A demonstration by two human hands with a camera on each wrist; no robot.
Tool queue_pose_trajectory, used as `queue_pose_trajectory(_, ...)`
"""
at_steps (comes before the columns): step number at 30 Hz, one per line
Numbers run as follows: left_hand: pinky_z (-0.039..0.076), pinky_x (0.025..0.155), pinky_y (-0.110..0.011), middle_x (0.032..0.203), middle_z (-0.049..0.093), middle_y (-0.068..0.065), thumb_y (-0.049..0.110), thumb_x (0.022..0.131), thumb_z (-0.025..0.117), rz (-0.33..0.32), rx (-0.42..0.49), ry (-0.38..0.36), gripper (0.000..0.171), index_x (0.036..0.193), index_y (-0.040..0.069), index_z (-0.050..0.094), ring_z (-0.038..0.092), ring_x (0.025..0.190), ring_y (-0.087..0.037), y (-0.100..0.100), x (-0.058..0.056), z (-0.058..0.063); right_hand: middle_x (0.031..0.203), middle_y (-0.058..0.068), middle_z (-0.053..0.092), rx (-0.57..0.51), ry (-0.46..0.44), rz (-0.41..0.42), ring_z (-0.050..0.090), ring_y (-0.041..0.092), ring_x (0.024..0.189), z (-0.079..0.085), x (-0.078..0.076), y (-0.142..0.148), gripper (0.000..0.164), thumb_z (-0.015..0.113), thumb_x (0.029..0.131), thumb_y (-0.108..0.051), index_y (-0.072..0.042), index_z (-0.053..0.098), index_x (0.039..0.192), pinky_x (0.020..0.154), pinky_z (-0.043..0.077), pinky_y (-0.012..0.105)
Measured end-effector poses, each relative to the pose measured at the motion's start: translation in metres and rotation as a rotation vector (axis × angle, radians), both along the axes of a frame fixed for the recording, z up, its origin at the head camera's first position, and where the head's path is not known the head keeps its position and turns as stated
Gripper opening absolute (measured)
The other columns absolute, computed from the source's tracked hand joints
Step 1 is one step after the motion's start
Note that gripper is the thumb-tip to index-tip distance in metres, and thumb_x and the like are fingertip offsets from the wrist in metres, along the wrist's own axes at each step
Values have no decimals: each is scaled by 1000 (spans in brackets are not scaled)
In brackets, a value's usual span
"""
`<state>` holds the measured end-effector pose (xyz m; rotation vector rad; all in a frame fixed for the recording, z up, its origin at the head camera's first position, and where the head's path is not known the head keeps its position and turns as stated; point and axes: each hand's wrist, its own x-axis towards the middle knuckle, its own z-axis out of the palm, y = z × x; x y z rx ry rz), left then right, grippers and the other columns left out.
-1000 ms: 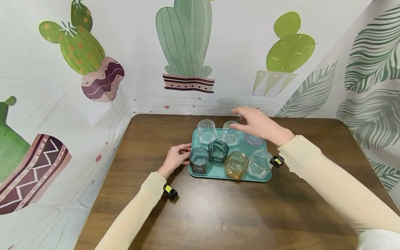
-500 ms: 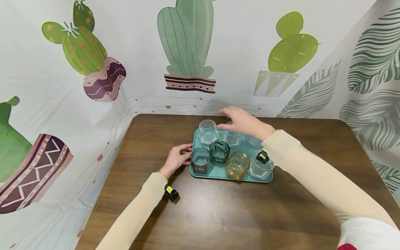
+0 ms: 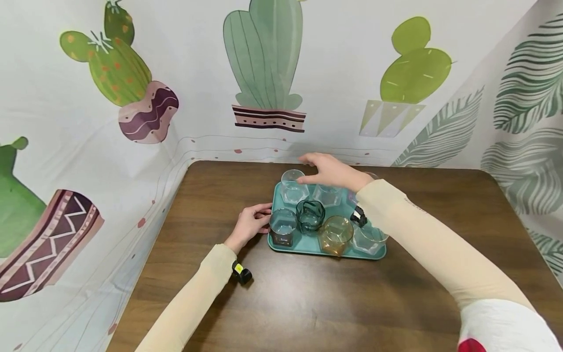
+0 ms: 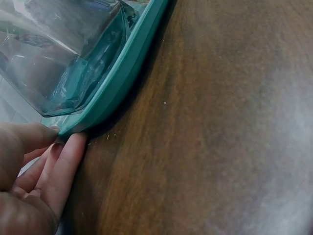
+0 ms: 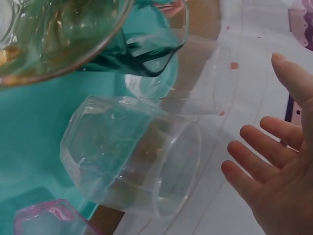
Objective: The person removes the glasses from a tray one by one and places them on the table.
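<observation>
A teal tray (image 3: 303,247) holds several drinking glasses. My left hand (image 3: 251,226) pinches the tray's left rim, thumb on top and fingers below in the left wrist view, close by the dark grey glass (image 3: 283,230). With fingers spread, my right hand (image 3: 332,171) hovers over the back row, partly covering the middle clear glass (image 3: 328,195). Its thumb overlaps the rim of the back-left clear glass (image 3: 292,188). The right wrist view shows the hand (image 5: 279,161) apart from the rim of a clear faceted glass (image 5: 132,156).
A dark green wavy glass (image 3: 310,216) and an amber glass (image 3: 335,235) stand in front. At the front right is another clear glass (image 3: 367,242), partly behind the wrist camera. A pink-tinted glass (image 5: 49,218) stands behind the right wrist. A cactus-print cloth (image 3: 198,98) hangs behind the wooden table (image 3: 272,303).
My right hand has moved left above the back row, from the middle clear glass toward the back-left one. The left hand stays at the tray's rim.
</observation>
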<state>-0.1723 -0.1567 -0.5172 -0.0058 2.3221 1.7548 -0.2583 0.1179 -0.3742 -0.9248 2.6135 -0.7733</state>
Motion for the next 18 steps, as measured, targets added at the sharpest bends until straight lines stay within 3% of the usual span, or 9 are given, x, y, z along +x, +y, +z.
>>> queue_pose_trajectory(9, 67, 67, -34, 118, 69, -17, 4, 98, 72, 6, -11, 11, 40, 138, 5, 67, 68, 89, -16, 2, 1, -4, 152, 27, 48, 45, -70, 20, 46, 39, 142, -16, -9, -7, 87, 78, 95, -37, 1, 34, 159, 118, 42, 54)
queue_pose_trajectory(18, 67, 67, -35, 117, 69, -15, 4, 98, 72, 8, -22, 9, 40, 137, 7, 68, 69, 90, -18, 1, 0, -1, 156, 25, 45, 70, -62, 84, 43, 39, 144, -23, -18, -14, 83, 79, 94, -32, 5, 37, 156, 120, 39, 53)
